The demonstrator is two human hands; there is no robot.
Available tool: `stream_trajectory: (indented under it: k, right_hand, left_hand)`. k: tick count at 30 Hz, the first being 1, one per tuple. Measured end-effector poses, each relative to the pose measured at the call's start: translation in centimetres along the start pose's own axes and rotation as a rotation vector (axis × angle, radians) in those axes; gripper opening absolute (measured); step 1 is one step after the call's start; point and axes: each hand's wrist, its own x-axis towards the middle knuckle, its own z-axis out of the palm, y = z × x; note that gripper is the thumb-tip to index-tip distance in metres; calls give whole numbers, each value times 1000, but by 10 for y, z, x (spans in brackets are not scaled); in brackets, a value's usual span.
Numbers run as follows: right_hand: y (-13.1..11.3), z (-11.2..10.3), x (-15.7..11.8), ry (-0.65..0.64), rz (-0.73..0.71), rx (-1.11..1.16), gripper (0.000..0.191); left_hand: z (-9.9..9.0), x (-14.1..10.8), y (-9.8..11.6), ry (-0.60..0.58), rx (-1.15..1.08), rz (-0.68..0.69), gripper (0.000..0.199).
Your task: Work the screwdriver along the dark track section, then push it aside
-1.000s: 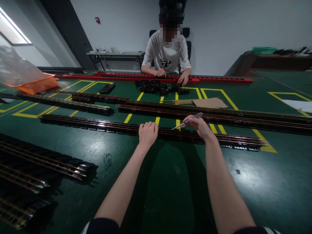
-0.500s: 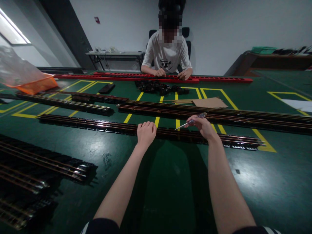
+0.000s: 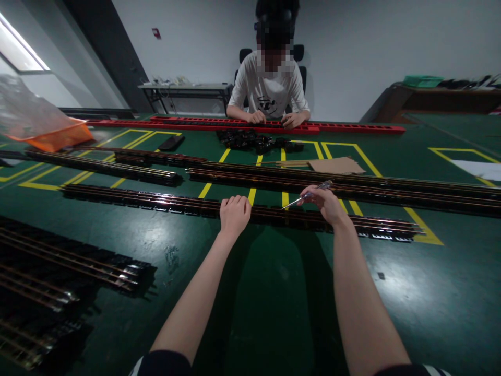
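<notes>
A long black strip with copper-coloured rods [image 3: 188,204] lies across the green table in front of me. My left hand [image 3: 235,213] is closed over its middle, fingers curled round the strip. To the right, my right hand [image 3: 324,202] grips a screwdriver [image 3: 309,195] with a clear handle. Its thin metal shaft slants down to the left, and the tip meets or hovers just over the strip; I cannot tell which. The strip's right end extends beyond my right wrist.
More rodded strips lie at the lower left [image 3: 70,250] and behind mine [image 3: 371,188]. Farther back are small black parts [image 3: 250,140], cardboard [image 3: 336,165], a phone [image 3: 171,142], an orange basket [image 3: 58,137] and a red rail [image 3: 364,128]. A person [image 3: 270,89] sits opposite, hands on the rail.
Both of my hands and the screwdriver stay practically where they were. Across the table, the other person's hand on the right of the picture has shifted slightly left along the red rail.
</notes>
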Motion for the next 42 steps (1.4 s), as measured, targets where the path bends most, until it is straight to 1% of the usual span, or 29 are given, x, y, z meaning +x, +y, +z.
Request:
stream_trajectory:
  k: [6, 11, 20, 25, 36, 39, 42]
  right_hand:
    - [0, 2, 0, -2, -1, 13, 19]
    - [1, 5, 3, -34, 8, 1, 19]
    - [4, 24, 8, -57, 27, 29, 16]
    - [8, 29, 10, -75, 3, 12, 18]
    - [7, 30, 10, -72, 21, 28, 18]
    - [5, 30, 9, -83, 29, 29, 18]
    - [2, 31, 9, -88, 52, 22, 18]
  left_hand:
    - [0, 0, -1, -3, 51, -4, 33]
    - [-1, 1, -6, 7, 20, -26, 32]
    - [-4, 3, -24, 10, -9, -70, 29]
    - [-7, 1, -28, 18, -7, -84, 29]
    - [-7, -2, -25, 45, 82, -44, 30]
    - [-4, -4, -15, 68, 70, 4, 32]
    - [0, -7, 1, 51, 32, 95, 33]
